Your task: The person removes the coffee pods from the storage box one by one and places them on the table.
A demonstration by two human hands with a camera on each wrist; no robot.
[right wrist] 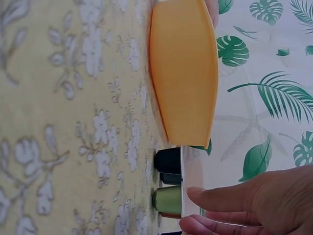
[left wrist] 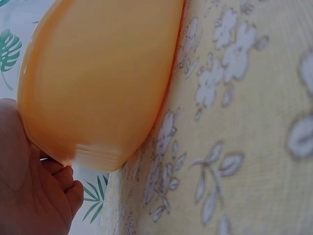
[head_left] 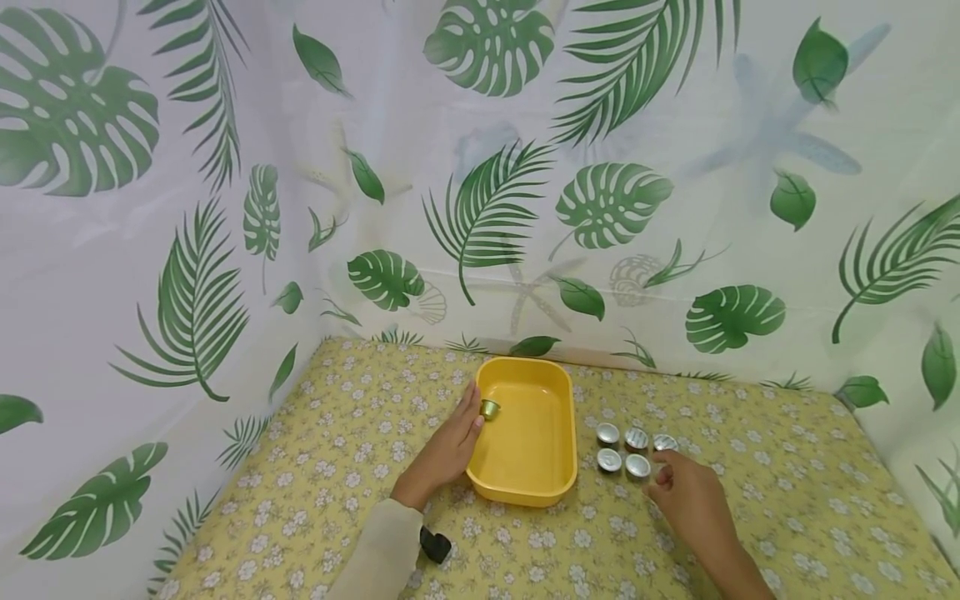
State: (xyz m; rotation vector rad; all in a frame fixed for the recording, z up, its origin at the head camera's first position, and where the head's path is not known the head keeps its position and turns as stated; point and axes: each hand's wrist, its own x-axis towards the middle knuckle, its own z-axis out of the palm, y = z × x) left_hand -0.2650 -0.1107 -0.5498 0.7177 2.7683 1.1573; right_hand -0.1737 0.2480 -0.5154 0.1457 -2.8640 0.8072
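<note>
My left hand [head_left: 448, 440] grips the left rim of a yellow plastic tray [head_left: 527, 493]; in the left wrist view its fingers curl at the tray's rim. A small green-gold coffee capsule [head_left: 489, 409] lies tipped inside, against the left wall. Right of the tray, several coffee capsules [head_left: 609, 460] stand lid up in two rows. My right hand [head_left: 693, 504] is at the near right end of these rows. In the right wrist view, its thumb and fingers are spread apart beside the lid of a green capsule [right wrist: 168, 199]; a black capsule [right wrist: 168, 161] stands beyond.
A yellow flowered cloth [head_left: 315, 500] covers the table. White sheeting with green leaf prints [head_left: 480, 217] hangs behind and at the sides. A small black object [head_left: 435, 544] sits by my left sleeve [head_left: 382, 542].
</note>
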